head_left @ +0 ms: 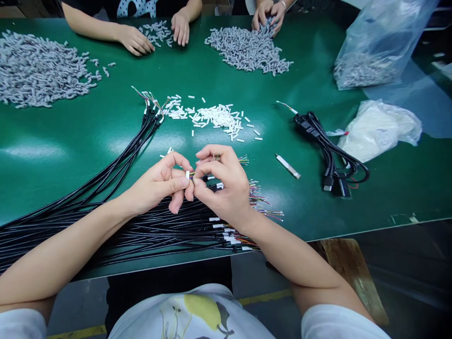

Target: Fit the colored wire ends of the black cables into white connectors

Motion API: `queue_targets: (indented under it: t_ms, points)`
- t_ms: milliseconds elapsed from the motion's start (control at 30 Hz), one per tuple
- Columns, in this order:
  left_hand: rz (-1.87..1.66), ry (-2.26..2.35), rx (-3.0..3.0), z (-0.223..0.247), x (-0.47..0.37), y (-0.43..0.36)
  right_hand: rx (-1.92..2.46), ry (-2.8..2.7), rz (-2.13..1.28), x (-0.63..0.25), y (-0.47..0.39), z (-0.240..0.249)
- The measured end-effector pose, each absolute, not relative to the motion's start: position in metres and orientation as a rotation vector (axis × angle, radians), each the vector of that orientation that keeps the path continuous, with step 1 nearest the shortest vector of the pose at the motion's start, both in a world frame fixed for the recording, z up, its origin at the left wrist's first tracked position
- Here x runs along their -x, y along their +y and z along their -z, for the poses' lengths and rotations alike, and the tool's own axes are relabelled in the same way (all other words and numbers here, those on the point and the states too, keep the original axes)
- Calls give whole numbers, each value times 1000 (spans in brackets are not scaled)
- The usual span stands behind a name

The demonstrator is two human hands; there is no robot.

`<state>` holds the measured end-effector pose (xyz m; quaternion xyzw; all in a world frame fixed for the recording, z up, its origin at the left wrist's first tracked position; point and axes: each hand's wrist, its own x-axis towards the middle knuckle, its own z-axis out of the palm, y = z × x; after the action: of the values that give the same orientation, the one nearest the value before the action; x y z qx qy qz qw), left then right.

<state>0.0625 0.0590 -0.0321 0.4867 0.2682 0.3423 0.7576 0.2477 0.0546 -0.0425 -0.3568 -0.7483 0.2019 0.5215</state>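
Two pinches, close together: left hand (162, 182) clamped on a white piece (187, 174), right hand (228, 183) on thin coloured wires (192, 175) just beside it. Below, black cables (158, 230) across a green table (318, 212); beyond, scattered white bits (221, 116); farther off, grey heaps (38, 70).

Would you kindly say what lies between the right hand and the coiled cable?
The head view shows wire ends, then a slim pale tool.
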Motion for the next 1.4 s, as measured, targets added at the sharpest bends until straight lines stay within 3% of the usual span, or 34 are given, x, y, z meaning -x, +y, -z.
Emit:
queue_targets:
  t_ms: [167,567,800,1000,1200,1400]
  points:
    - [-782,619,-1105,32,-64,59,865,-1743,-632,-248,56,43]
    - [-825,618,-1084,29,-66,58,831,-1754,-636,-250,58,44]
    - [-955,765,-1066,19,-64,60,874,-1294,-929,-260,73,42]
    - [-937,776,-1079,18,-65,60,877,-1331,-1045,-258,72,40]
    - [-927,815,-1086,17,-66,59,928,-1459,-910,-258,71,37]
    - [-994,928,-1071,17,-64,63,814,-1435,-1097,-263,75,40]
